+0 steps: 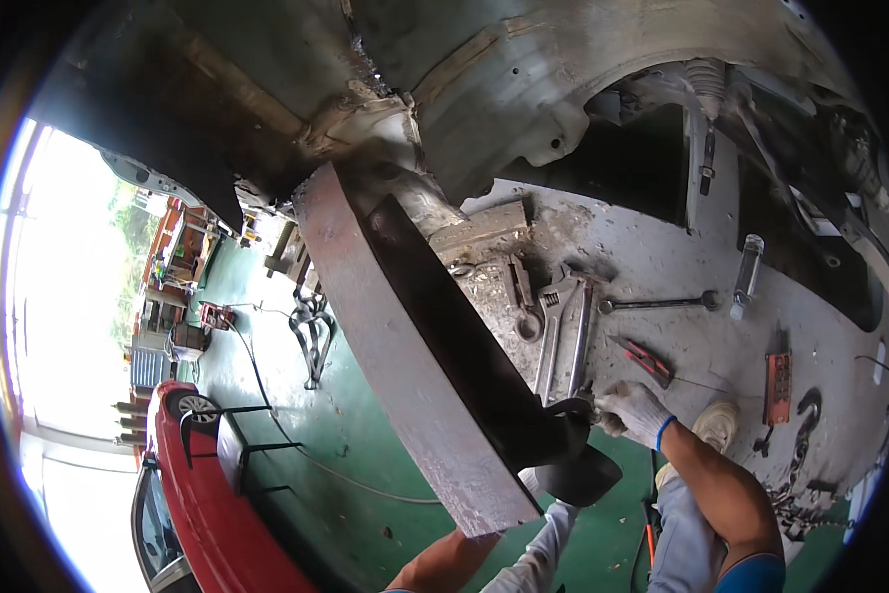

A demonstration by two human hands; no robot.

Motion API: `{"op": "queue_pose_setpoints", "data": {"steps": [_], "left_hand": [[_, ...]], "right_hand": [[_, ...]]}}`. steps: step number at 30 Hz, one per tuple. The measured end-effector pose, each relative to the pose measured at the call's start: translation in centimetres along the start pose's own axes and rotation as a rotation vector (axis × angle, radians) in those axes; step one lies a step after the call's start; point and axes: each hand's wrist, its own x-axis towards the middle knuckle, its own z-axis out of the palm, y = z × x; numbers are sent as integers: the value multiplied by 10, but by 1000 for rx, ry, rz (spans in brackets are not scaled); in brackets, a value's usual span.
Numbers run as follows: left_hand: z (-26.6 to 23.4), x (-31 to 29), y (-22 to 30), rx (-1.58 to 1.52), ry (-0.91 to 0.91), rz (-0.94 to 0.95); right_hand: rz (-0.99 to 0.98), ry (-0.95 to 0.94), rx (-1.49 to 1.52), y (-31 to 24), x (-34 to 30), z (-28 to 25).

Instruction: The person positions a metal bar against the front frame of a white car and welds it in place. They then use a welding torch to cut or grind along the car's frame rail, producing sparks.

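Note:
My right hand point(634, 410), in a whitish glove with a blue cuff, is closed at the near end of a long metal beam point(405, 356). Its fingers meet beside a small metal fitting point(585, 393); whatever is between them is too small to make out. From the lower edge my left forearm point(454, 558) reaches behind the beam. Only a bit of that glove shows, and its fingers are hidden. A dark curved metal piece point(578, 474) hangs at the beam's end. The beam's far end meets a worn car body frame point(365, 128).
On the grey platform point(682, 247) lie an adjustable wrench point(551, 331), a combination wrench point(659, 302), a red-handled tool point(644, 361), a red control box point(778, 385), a clear bottle point(748, 277) and a chain hook point(808, 420). A red car point(217, 504) stands left beside a stool point(232, 450).

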Motion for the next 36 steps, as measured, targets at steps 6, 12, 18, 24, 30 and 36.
{"op": "queue_pose_setpoints", "data": {"steps": [6,12,18,24,30,36], "left_hand": [[-20,11,-37,137,3,-88],[-90,-64,-137,549,206,-249],[-145,-127,-243,436,326,-287],[-122,-189,-322,-794,265,-451],[-44,-281,-369,295,366,-242],[14,-364,-398,-107,403,-536]], "right_hand": [[-130,54,-288,-1,-21,-30],[-337,539,-291,2,-102,-124],[-310,879,7,163,-216,-226],[306,1082,-34,394,-325,-196],[476,546,-429,381,-335,-75],[150,518,-254,312,-282,-38]]}}
